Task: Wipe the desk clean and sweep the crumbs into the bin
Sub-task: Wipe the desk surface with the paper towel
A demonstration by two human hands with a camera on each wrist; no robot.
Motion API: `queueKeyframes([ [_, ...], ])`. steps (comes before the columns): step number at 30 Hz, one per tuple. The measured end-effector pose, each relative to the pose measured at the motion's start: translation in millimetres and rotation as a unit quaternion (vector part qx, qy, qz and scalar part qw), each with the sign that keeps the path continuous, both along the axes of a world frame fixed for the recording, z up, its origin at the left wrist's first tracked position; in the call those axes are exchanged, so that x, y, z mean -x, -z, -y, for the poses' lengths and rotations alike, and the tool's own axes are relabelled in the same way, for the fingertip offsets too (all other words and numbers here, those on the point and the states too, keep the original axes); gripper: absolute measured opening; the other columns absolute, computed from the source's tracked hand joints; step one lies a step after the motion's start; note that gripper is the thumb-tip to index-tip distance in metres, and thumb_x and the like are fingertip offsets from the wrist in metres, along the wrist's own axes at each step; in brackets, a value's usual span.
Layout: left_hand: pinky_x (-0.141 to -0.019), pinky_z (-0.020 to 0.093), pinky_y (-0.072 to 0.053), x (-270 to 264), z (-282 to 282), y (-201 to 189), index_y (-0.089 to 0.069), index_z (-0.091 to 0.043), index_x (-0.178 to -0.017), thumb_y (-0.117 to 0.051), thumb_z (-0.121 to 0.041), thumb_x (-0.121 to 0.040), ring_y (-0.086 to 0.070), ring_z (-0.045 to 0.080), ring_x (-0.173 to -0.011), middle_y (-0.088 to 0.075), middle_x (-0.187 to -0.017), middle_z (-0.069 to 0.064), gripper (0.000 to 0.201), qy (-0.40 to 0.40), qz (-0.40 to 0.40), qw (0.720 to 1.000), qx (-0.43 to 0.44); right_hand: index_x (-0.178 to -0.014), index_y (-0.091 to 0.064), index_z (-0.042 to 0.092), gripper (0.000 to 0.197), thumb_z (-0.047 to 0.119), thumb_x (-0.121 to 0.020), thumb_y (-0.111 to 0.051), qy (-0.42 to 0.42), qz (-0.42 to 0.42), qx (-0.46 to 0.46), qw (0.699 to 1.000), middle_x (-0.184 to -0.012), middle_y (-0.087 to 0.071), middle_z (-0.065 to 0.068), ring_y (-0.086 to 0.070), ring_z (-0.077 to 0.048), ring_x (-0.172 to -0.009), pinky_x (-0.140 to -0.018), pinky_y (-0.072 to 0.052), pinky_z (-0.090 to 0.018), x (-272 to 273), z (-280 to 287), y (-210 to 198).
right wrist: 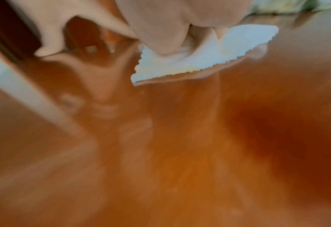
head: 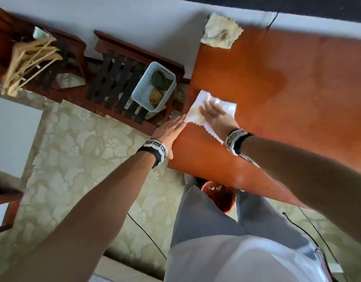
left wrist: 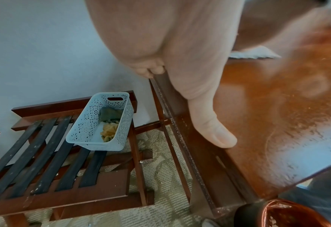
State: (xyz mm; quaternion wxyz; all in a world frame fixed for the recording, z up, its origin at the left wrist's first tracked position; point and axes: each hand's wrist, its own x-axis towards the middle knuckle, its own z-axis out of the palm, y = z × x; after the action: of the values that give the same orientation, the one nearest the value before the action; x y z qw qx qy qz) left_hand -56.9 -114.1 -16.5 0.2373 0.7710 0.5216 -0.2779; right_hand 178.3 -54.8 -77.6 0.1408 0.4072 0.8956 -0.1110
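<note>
The orange-brown desk (head: 287, 94) has a white cloth (head: 226, 105) near its left edge. My right hand (head: 213, 113) lies flat on the cloth with fingers straight, pressing it to the wood; in the right wrist view the cloth (right wrist: 209, 58) sticks out under the right hand (right wrist: 160, 30). At the desk's left edge my left hand (head: 171, 129) stands open, fingers straight beside the cloth. Its thumb (left wrist: 213, 132) rests on the desk (left wrist: 277, 107) top, where pale specks show. A red bin (head: 221, 195) with bits inside sits on the floor under the near edge, between my legs.
A dirty rag (head: 221, 31) lies at the desk's far left corner. Left of the desk a pale blue basket (head: 154, 86) holding sponges sits on a slatted wooden rack (head: 118, 86). Patterned carpet (head: 84, 149) covers the floor, and black cables (head: 147, 237) run across it.
</note>
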Motion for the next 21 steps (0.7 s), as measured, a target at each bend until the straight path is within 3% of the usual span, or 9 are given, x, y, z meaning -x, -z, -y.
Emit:
queueKeyframes([
  [2,-0.125,0.032,0.001,0,0,-2,0.018,-0.013,-0.160,-0.099,-0.047,-0.049,0.013,0.018,-0.155,0.026,-0.166,0.003,0.165,0.007,-0.008,1.000,-0.009,-0.157,-0.011,0.006,0.066,0.000,-0.092,-0.002,-0.051,-0.013,0.011,0.999,-0.164,-0.009,-0.017,-0.011,-0.036,-0.151,-0.123,-0.012,-0.047,-8,58,0],
  [4,-0.127,0.036,0.001,-5,2,-6,0.020,-0.012,-0.158,-0.098,-0.054,-0.047,0.015,0.020,-0.155,0.025,-0.167,0.004,0.168,0.037,-0.030,0.998,-0.033,-0.157,-0.017,0.010,0.063,-0.001,-0.095,-0.028,-0.102,-0.064,0.041,0.992,-0.164,-0.013,-0.012,-0.014,-0.032,-0.151,-0.122,-0.019,-0.045,-15,114,0],
  [6,-0.128,0.038,-0.001,-11,3,-10,0.022,-0.012,-0.158,-0.098,-0.054,-0.045,0.016,0.020,-0.155,0.024,-0.167,0.003,0.170,0.028,-0.030,0.998,-0.042,-0.150,-0.040,0.012,0.058,0.004,-0.092,-0.044,-0.138,-0.122,0.061,0.981,-0.158,-0.034,-0.008,-0.033,-0.028,-0.145,-0.118,-0.031,-0.043,-24,156,-3],
  [9,-0.128,0.043,-0.007,-25,-11,-14,0.026,-0.013,-0.156,-0.097,-0.060,-0.041,0.018,0.022,-0.155,0.028,-0.166,0.004,0.174,-0.010,0.002,0.999,-0.045,-0.141,-0.053,0.016,0.048,0.013,-0.094,-0.041,-0.205,-0.122,0.097,0.966,-0.150,-0.047,-0.003,-0.044,-0.023,-0.139,-0.109,-0.043,-0.041,-35,180,-1],
  [12,-0.128,0.043,-0.009,-46,-37,-17,0.026,-0.013,-0.156,-0.097,-0.061,-0.041,0.018,0.023,-0.155,0.028,-0.166,0.006,0.175,-0.030,0.017,0.998,-0.045,-0.140,-0.055,0.019,0.055,0.015,-0.086,-0.070,-0.225,-0.117,0.123,0.959,-0.151,-0.046,0.001,-0.042,-0.019,-0.140,-0.110,-0.043,-0.039,-42,168,2],
  [14,-0.127,0.042,-0.008,-60,-54,-18,0.024,-0.012,-0.157,-0.097,-0.059,-0.043,0.018,0.024,-0.155,0.027,-0.166,0.008,0.173,-0.033,0.020,0.998,-0.038,-0.143,-0.052,0.018,0.060,0.005,-0.087,-0.067,-0.168,-0.133,0.125,0.969,-0.153,-0.043,0.001,-0.039,-0.018,-0.142,-0.112,-0.040,-0.039,-47,146,2],
  [16,-0.127,0.042,-0.007,-69,-66,-15,0.024,-0.011,-0.157,-0.097,-0.059,-0.042,0.017,0.026,-0.155,0.026,-0.166,0.009,0.174,-0.038,0.018,0.999,-0.034,-0.149,-0.042,0.015,0.063,-0.007,-0.091,-0.051,-0.081,-0.155,0.127,0.976,-0.158,-0.033,-0.001,-0.030,-0.022,-0.146,-0.116,-0.035,-0.040,-51,114,-5],
  [19,-0.127,0.046,-0.014,-74,-71,-5,0.025,-0.011,-0.156,-0.099,-0.056,-0.042,0.018,0.027,-0.155,0.028,-0.165,0.009,0.175,-0.042,0.009,0.999,-0.016,-0.157,-0.020,0.020,0.069,-0.010,-0.097,-0.035,0.013,-0.136,0.105,0.985,-0.164,-0.010,0.004,-0.011,-0.017,-0.152,-0.123,-0.016,-0.030,-58,56,-15],
  [21,-0.126,0.046,-0.018,-76,-72,2,0.025,-0.011,-0.156,-0.099,-0.053,-0.042,0.019,0.027,-0.154,0.030,-0.165,0.008,0.174,-0.045,0.008,0.999,-0.010,-0.157,-0.020,0.025,0.072,-0.009,-0.096,-0.038,0.084,-0.137,0.072,0.984,-0.164,-0.009,0.008,-0.011,-0.017,-0.152,-0.121,-0.023,-0.034,-67,6,-12],
])
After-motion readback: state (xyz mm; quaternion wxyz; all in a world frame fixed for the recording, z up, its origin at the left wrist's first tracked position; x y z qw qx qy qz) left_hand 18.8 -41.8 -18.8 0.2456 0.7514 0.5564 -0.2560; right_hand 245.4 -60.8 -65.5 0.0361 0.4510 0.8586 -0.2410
